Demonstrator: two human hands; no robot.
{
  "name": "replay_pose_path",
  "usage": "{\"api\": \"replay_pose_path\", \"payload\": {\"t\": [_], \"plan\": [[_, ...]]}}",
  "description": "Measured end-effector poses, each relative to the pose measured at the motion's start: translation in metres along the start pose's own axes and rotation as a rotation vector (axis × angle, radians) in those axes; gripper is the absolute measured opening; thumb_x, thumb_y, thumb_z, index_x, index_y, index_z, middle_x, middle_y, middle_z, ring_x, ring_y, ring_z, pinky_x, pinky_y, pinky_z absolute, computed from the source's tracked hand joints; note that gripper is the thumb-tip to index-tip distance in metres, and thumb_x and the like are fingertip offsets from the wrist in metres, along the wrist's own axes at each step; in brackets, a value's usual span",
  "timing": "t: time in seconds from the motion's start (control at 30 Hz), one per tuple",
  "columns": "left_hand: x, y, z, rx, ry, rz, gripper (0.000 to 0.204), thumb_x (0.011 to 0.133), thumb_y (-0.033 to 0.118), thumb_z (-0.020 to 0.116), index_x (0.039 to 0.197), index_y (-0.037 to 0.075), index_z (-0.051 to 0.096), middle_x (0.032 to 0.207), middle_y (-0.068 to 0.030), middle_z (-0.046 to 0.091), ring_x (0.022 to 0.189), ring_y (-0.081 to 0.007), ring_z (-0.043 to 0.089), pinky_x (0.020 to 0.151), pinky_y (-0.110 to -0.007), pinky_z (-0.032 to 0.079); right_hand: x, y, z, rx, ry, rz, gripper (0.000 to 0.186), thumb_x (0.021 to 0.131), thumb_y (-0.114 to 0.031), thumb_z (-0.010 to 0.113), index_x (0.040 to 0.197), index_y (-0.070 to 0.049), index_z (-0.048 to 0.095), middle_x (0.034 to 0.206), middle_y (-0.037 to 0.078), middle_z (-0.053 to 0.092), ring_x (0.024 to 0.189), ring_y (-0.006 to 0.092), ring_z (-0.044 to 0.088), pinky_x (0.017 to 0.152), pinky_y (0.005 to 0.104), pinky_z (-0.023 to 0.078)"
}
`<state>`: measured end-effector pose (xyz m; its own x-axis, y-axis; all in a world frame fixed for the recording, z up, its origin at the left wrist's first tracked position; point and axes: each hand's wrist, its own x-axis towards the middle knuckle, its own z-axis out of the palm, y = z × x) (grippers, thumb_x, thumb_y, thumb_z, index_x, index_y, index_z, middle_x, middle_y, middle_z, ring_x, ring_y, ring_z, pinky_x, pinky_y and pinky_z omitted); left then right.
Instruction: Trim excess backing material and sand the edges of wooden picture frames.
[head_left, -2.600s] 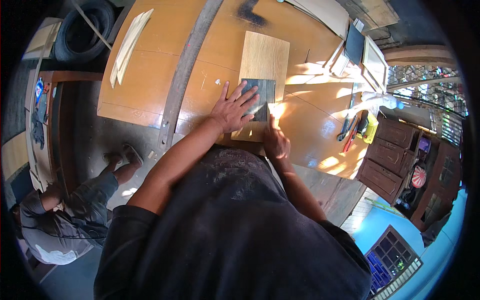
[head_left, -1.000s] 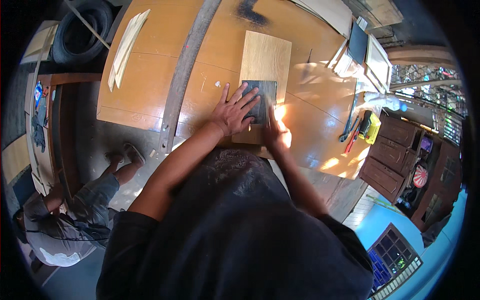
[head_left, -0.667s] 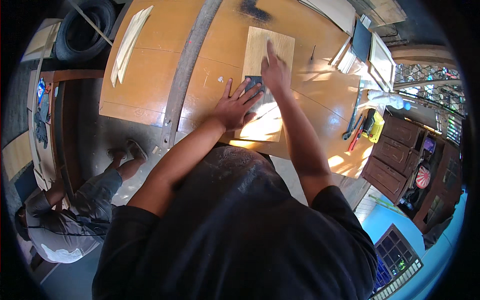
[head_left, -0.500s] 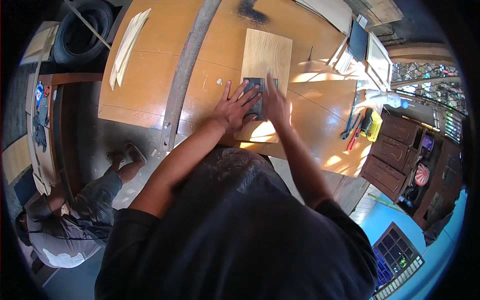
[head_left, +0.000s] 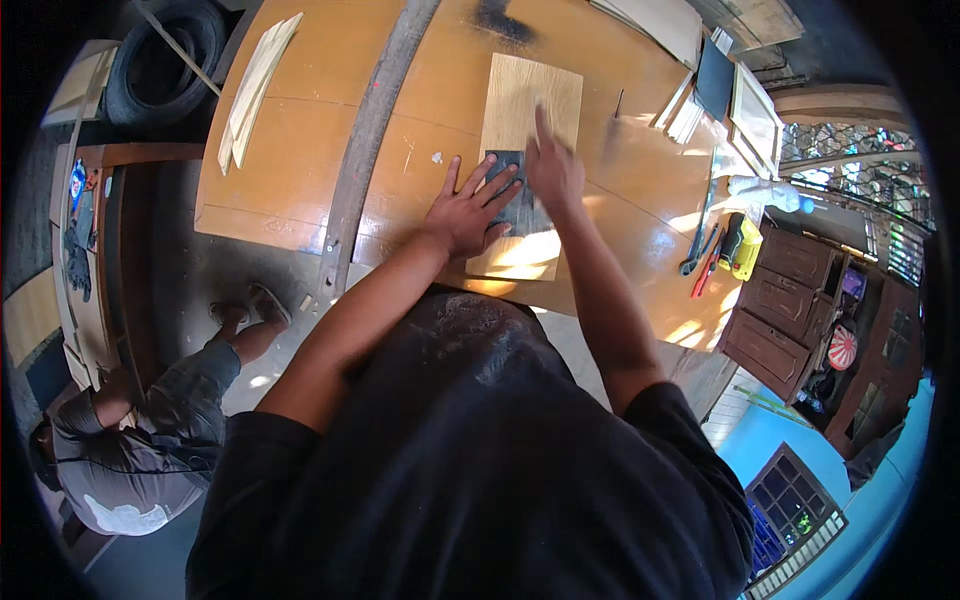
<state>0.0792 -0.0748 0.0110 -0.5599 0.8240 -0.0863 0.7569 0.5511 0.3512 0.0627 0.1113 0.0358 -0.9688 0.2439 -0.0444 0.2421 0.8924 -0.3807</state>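
Observation:
A light wood-grain board [head_left: 535, 78] lies on the orange-brown table [head_left: 300, 195]. My left hand [head_left: 465, 215] presses down with spread fingers on a flat, dark grey rectangular piece [head_left: 508, 222] on the near half of the board. Just right of that piece, my right hand [head_left: 557, 178] is over the board, smeared by motion. Its index finger points away from me and its other fingers are curled under. Whatever those fingers hold is hidden; I cannot make it out.
A long dark wooden bar [head_left: 372, 140] crosses the table on the left, with thin wood strips [head_left: 255, 95] beyond it. At the right lie red-handled pliers [head_left: 706, 272], a yellow-and-black tool [head_left: 742, 248] and a clear plastic bottle [head_left: 770, 195]. Another person [head_left: 130, 450] sits at lower left.
My right hand has moved away from me along the board and slightly right. My left hand stays pressed on the dark piece. The whole view has shifted slightly.

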Motion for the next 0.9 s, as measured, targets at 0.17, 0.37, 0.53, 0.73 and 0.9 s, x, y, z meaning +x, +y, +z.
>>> {"api": "replay_pose_path", "payload": {"t": [0.17, 0.37, 0.53, 0.73, 0.9], "plan": [[-0.002, 0.001, -0.003, 0.016, 0.007, -0.005, 0.066, 0.093, 0.050, 0.048, 0.151, 0.021, 0.032, 0.161, 0.0018, 0.018, 0.150, -0.0251, 0.006, 0.115, -0.064, 0.002, -0.164, 0.036, 0.010, -0.010, -0.081, -0.005, 0.063, 0.089, -0.019, 0.057, 0.149, -0.018, 0.035, 0.083, 0.018, 0.068, 0.066, 0.0335, 0.067, 0.052, 0.0466, 0.051], [-0.002, -0.001, -0.001, -0.022, 0.054, 0.030, 0.066, 0.093, 0.050, 0.048, 0.150, 0.021, 0.034, 0.160, 0.0019, 0.020, 0.150, -0.0252, 0.007, 0.115, -0.064, 0.003, -0.075, 0.022, 0.008, -0.034, -0.115, 0.050, 0.058, 0.094, -0.022, 0.049, 0.150, -0.018, 0.031, 0.093, 0.020, 0.068, 0.075, 0.0404, 0.067, 0.066, 0.0524, 0.053], [0.001, -0.001, -0.002, -0.002, 0.068, 0.034, 0.066, 0.092, 0.049, 0.051, 0.149, 0.020, 0.035, 0.160, 0.0007, 0.021, 0.150, -0.0253, 0.008, 0.115, -0.064, 0.003, 0.031, 0.002, -0.002, -0.032, 0.054, -0.046, 0.055, 0.094, -0.022, 0.048, 0.147, -0.017, 0.035, 0.096, 0.022, 0.067, 0.086, 0.0394, 0.066, 0.073, 0.0514, 0.052], [-0.001, 0.001, -0.001, 0.023, 0.024, -0.007, 0.065, 0.093, 0.049, 0.048, 0.150, 0.021, 0.034, 0.160, 0.0015, 0.020, 0.150, -0.0245, 0.006, 0.115, -0.063, 0.002, -0.134, 0.031, 0.013, 0.050, -0.102, 0.022, 0.063, 0.091, -0.017, 0.054, 0.150, -0.015, 0.031, 0.098, 0.023, 0.066, 0.079, 0.0396, 0.067, 0.067, 0.0500, 0.054], [-0.004, -0.001, -0.001, 0.000, 0.038, 0.016, 0.065, 0.093, 0.050, 0.049, 0.150, 0.021, 0.034, 0.160, 0.0025, 0.019, 0.150, -0.0246, 0.007, 0.115, -0.064, 0.003, -0.137, 0.027, 0.010, -0.125, -0.169, 0.032, 0.061, 0.091, -0.023, 0.056, 0.148, -0.015, 0.035, 0.091, 0.020, 0.067, 0.073, 0.0358, 0.067, 0.060, 0.0488, 0.053]]}}
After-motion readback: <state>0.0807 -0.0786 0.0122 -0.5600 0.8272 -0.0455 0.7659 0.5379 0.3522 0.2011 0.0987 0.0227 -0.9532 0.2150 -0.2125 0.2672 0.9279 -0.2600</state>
